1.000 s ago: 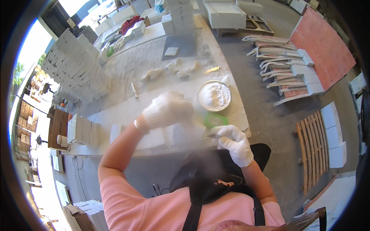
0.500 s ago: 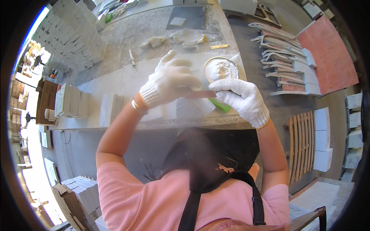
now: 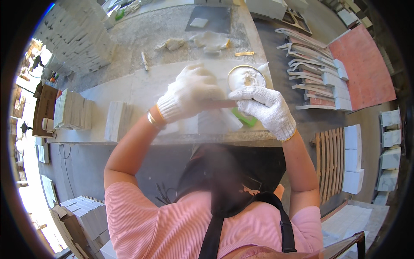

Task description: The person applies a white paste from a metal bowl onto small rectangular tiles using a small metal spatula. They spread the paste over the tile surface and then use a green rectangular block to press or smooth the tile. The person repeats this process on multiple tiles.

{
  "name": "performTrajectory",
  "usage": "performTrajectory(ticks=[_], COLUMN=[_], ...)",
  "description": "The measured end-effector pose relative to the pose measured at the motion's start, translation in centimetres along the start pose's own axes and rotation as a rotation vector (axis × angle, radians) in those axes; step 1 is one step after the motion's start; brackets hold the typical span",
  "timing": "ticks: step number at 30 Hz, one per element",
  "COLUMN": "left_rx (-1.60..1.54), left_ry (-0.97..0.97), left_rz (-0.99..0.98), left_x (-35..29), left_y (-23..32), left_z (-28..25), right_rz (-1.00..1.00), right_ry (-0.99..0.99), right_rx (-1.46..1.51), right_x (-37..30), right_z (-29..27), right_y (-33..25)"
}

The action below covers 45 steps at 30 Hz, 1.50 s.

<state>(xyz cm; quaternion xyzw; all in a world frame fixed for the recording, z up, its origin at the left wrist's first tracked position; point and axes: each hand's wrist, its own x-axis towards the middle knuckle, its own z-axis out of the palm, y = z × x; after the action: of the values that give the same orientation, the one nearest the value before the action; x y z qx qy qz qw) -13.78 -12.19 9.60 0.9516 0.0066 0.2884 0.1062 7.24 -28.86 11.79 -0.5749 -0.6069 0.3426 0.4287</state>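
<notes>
My right hand (image 3: 265,110), in a white knitted glove, is closed on one end of a flat reddish-brown strip (image 3: 221,104). The strip runs left to the underside of my left hand (image 3: 189,93), also gloved. Haze and motion smear the left fingers, so their grip cannot be made out. Just beyond the right hand stands a round open can of white paste (image 3: 246,78), its surface lumpy. A bright green item (image 3: 245,118) lies partly hidden below that hand. Pale flat pieces (image 3: 220,121) rest on the table under both hands.
White slabs stand upright on the table's left (image 3: 116,121), beside more slabs (image 3: 73,110) and a cardboard box (image 3: 44,108). Farther off lie loose gloves (image 3: 211,42), a marker-like stick (image 3: 144,61) and a yellow strip (image 3: 244,54). A wooden pallet (image 3: 330,166) is at right.
My left hand's fingers, spread wider before, now look drawn closer together. The right hand has shifted slightly left with the strip. The whole view has moved a little.
</notes>
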Motion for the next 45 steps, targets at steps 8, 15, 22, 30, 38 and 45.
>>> performTrajectory(ticks=[8,15,22,30,38,45], left_rx=[-0.033,-0.046,-0.066,-0.078,-0.053,-0.049], left_ry=[-0.014,-0.050,-0.020,-0.014,-0.061,-0.058], left_rz=[-0.005,-0.034,-0.001,-0.019,-0.021,-0.073], left_x=[-0.4,-0.6,-0.6,-0.5,-0.4,-0.6], left_y=[-0.3,-0.5,-0.5,-0.3,-0.4,0.0], left_z=[-0.1,0.2,0.2,0.2,0.1,0.1], right_rz=[-0.036,-0.146,-0.078,-0.072,-0.073,-0.066], right_ry=[-0.076,-0.033,-0.045,-0.002,0.036,0.149], right_rx=[-0.065,-0.182,-0.147,-0.089,-0.132,-0.191], right_x=[-0.8,-0.9,-2.6,-1.4,-3.8,-5.2], right_z=[0.3,0.2,0.3,1.1,0.9,2.0], right_y=[-0.3,-0.5,-0.9,-0.9,-1.0,-1.6])
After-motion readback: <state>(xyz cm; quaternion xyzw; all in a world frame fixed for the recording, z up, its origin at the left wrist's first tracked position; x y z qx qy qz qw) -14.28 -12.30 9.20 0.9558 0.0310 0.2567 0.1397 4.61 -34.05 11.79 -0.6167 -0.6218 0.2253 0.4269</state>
